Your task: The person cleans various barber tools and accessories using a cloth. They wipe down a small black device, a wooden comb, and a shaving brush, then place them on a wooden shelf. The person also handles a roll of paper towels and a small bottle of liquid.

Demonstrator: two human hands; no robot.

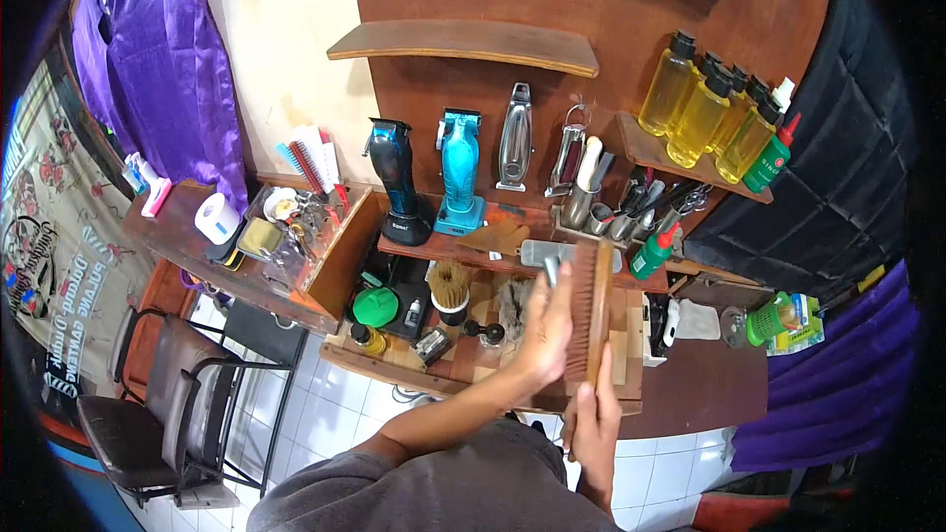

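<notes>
My right hand (594,424) is closed around the lower end of a long wooden brush (599,310), held upright with its reddish-brown bristles facing left. Just left of those bristles, my left hand (548,330) is raised, its fingers closed on a small silvery piece (552,270) whose kind I cannot make out. Below both hands lies an open wooden drawer. Inside it are a light-bristled round brush (449,288), a green round lid (375,306), a small amber bottle (368,339) and a silver metal block (431,346).
Behind the drawer stand a dark blue hair clipper (398,177), a turquoise clipper (460,167) and a silver clipper (515,138). Several yellow-liquid bottles (702,116) crowd the right shelf (680,160). A tray of small tools (291,227) sits left, above a dark chair (133,433).
</notes>
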